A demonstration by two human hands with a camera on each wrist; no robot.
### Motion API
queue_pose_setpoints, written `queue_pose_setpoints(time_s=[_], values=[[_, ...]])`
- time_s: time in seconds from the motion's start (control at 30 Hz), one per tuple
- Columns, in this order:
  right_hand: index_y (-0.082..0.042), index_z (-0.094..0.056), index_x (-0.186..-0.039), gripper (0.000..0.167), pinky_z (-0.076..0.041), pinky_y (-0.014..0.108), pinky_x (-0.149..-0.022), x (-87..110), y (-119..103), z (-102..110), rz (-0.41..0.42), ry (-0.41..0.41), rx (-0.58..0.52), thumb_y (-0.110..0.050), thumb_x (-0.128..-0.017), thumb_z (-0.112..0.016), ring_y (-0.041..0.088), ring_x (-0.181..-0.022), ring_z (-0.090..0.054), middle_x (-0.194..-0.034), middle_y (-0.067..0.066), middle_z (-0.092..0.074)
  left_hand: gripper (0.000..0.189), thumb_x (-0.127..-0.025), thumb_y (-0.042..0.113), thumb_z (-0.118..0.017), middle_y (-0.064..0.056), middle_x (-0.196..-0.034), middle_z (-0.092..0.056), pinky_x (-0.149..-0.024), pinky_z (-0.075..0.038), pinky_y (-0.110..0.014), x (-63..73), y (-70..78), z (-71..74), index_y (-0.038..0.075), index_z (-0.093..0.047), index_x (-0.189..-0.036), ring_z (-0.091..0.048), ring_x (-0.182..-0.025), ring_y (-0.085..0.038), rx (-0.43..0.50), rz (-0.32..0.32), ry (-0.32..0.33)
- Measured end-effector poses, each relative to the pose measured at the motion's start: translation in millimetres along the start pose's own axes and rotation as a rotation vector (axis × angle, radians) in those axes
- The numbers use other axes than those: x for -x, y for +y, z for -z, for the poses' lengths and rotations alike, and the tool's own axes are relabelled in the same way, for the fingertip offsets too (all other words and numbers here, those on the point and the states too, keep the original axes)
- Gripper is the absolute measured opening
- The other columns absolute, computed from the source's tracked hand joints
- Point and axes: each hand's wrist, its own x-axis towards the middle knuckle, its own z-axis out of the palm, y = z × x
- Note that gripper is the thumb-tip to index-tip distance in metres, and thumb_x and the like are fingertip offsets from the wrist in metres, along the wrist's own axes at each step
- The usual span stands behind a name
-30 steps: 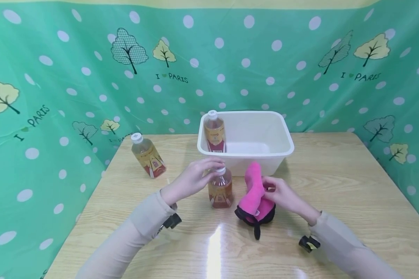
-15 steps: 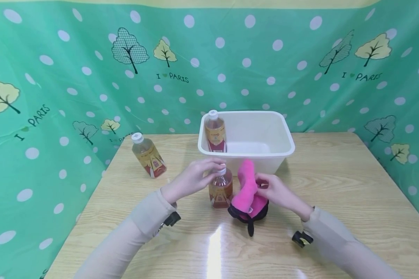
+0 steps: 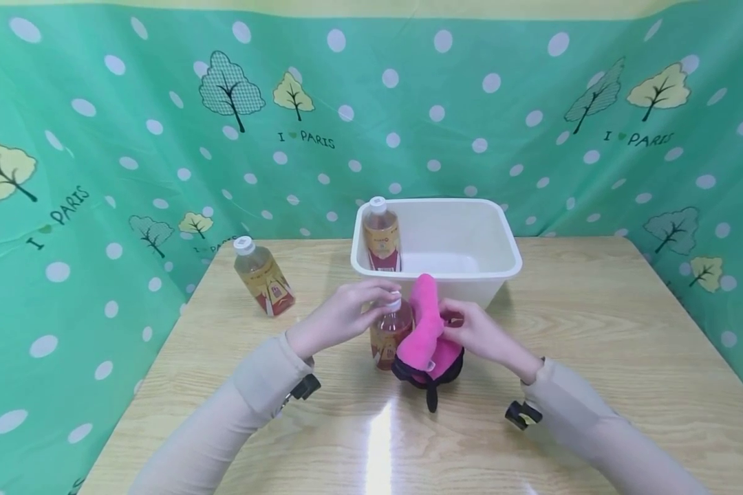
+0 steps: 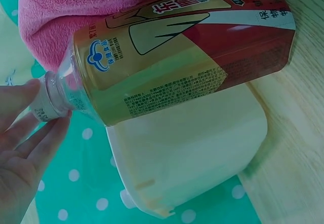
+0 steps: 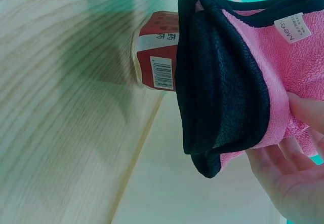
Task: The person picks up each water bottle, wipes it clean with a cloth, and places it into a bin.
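Observation:
My left hand (image 3: 353, 313) pinches the white cap of a tea-coloured plastic bottle (image 3: 382, 344), which stands upright in front of the white bin. Its gold and red label fills much of the left wrist view, with thumb and fingertips around the cap (image 4: 43, 105). My right hand (image 3: 479, 333) pinches a folded pink towel (image 3: 422, 340) with black trim and a hanging loop. In the head view the towel overlaps the bottle's right side. Up close in the right wrist view, thumb and fingers grip the pink fabric (image 5: 276, 82), and part of the bottle (image 5: 159, 57) is hidden behind it.
Just behind the hands is a white plastic bin (image 3: 514, 265), with a similar bottle (image 3: 382, 240) standing at its left inside. Another bottle (image 3: 265, 278) is on the wooden table (image 3: 594, 309) at the left. A green dotted curtain (image 3: 433, 82) surrounds the table's back and sides.
My right hand has moved the pink towel leftward and slightly up, from beside the bottle to overlapping it. My left hand and its bottle have stayed in place.

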Motion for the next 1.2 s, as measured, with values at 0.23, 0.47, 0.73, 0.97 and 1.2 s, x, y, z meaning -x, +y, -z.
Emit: queue_pose_setpoints(time_s=[0.23,0.47,0.73,0.97,1.2], values=[[0.001,-0.060,-0.093,0.015,-0.050,0.036,-0.082,-5.3,-1,-1,-0.007,0.005,-0.001,0.004,-0.078,-0.059,0.027,-0.091,-0.058,-0.089,0.010,-0.062,0.019,-0.077,-0.001,-0.064,-0.015,-0.105,-0.061,-0.084,-0.045,-0.015,-0.2,-0.4,0.0,-0.002,-0.063,-0.096,-0.059,-0.097,-0.020,-0.002,0.003,-0.016],[0.001,-0.060,-0.093,0.015,-0.050,0.037,-0.082,-8.7,-1,-4,-0.003,0.000,-0.012,0.005,-0.078,-0.059,0.027,-0.091,-0.058,-0.090,0.011,-0.062,0.019,-0.077,0.001,-0.064,-0.013,-0.105,-0.061,-0.084,-0.045,-0.015,-0.6,-0.5,0.2,-0.001,-0.063,-0.097,-0.059,-0.097,-0.020,-0.018,0.006,-0.012],[0.002,-0.060,-0.093,0.017,-0.051,0.030,-0.079,-10.1,3,-7,0.014,-0.003,-0.002,0.006,-0.076,-0.059,0.026,-0.089,-0.059,-0.089,0.011,-0.063,0.019,-0.077,0.001,-0.064,-0.014,-0.105,-0.061,-0.083,-0.046,-0.015,-0.4,0.0,0.4,-0.001,-0.063,-0.096,-0.059,-0.097,-0.020,-0.007,-0.004,-0.006],[0.005,-0.059,-0.094,0.020,-0.053,0.026,-0.072,-10.2,13,-12,0.001,-0.019,0.002,0.010,-0.074,-0.057,0.027,-0.085,-0.059,-0.089,0.015,-0.062,0.019,-0.077,0.000,-0.064,-0.015,-0.104,-0.061,-0.081,-0.046,-0.014,-0.3,-1.1,-0.6,-0.002,-0.063,-0.096,-0.060,-0.095,-0.020,0.001,-0.013,-0.007],[0.004,-0.059,-0.097,0.027,-0.052,0.023,-0.068,-12.1,22,-19,-0.018,-0.047,0.036,0.010,-0.071,-0.058,0.022,-0.080,-0.058,-0.089,0.014,-0.062,0.019,-0.075,-0.002,-0.065,-0.015,-0.103,-0.062,-0.082,-0.046,-0.014,-0.3,-1.6,-0.9,-0.002,-0.064,-0.094,-0.060,-0.095,-0.021,0.007,-0.025,0.008]])
